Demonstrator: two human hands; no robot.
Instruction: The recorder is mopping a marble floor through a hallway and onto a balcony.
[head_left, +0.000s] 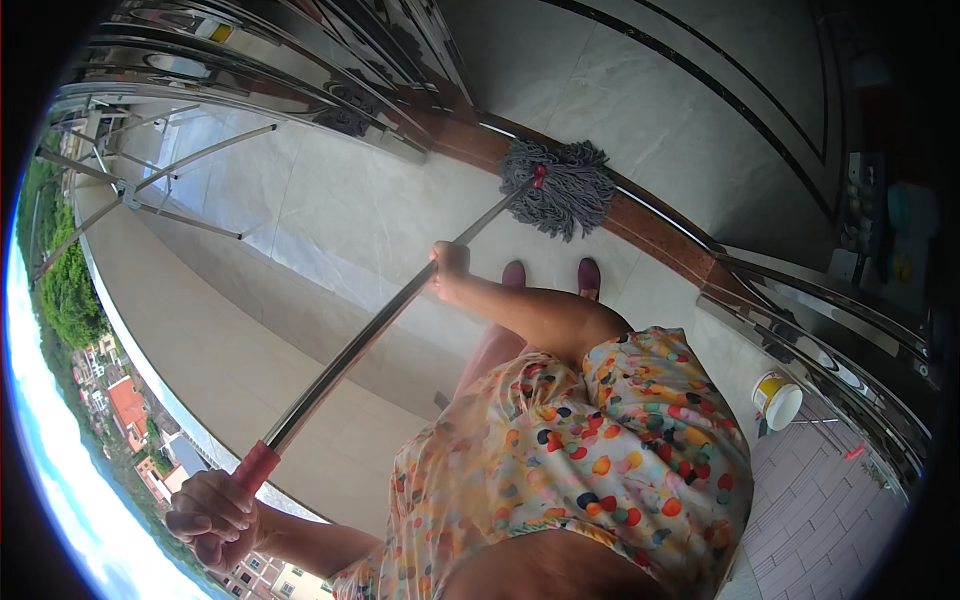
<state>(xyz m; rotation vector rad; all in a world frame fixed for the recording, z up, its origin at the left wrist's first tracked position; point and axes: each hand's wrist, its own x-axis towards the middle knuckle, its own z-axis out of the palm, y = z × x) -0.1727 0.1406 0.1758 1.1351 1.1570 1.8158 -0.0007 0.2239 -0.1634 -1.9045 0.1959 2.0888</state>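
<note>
A string mop with a metal pole (360, 352) slants across the view. My left hand (214, 517) is closed around its upper end, at the red grip (256, 469). Farther down the pole, my right hand (450, 268) grips the bare metal. The grey yarn mop head (559, 187), with a red piece at its centre, is spread over the red-brown door sill (652, 244) and the floor beside it. My feet in dark purple shoes (589, 277) stand just short of the mop head.
Shiny metal door panels (375, 60) flank the sill, with a tiled floor (637, 97) beyond it. A metal folding rack (131, 193) stands left near the balcony parapet (150, 300). At right, a white and yellow bucket (778, 403) is near the wall.
</note>
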